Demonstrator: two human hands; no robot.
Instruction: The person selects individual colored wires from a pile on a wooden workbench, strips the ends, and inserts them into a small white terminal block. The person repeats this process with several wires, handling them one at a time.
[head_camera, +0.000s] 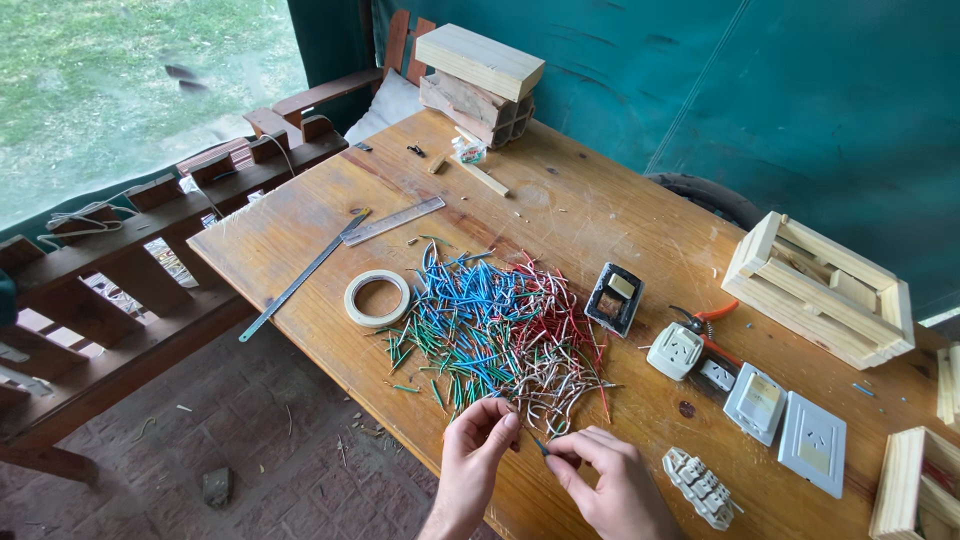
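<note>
A heap of short cut wires (497, 325) in blue, green, red and white lies on the wooden table (600, 215). Both hands work at the heap's near edge. My left hand (472, 462) has its fingertips pinched together at the edge of the pile. My right hand (612, 482) pinches a short dark piece of wire (541, 447) between thumb and forefinger, its tip pointing toward my left fingers. The two hands are almost touching.
A roll of tape (377, 298), a metal ruler (392, 221) and a long metal strip lie left of the heap. A black switch module (614, 298), red-handled cutters (712, 318), white socket parts (757, 402) and wooden crates (820, 288) sit on the right. Wood blocks (478, 75) stand at the far end.
</note>
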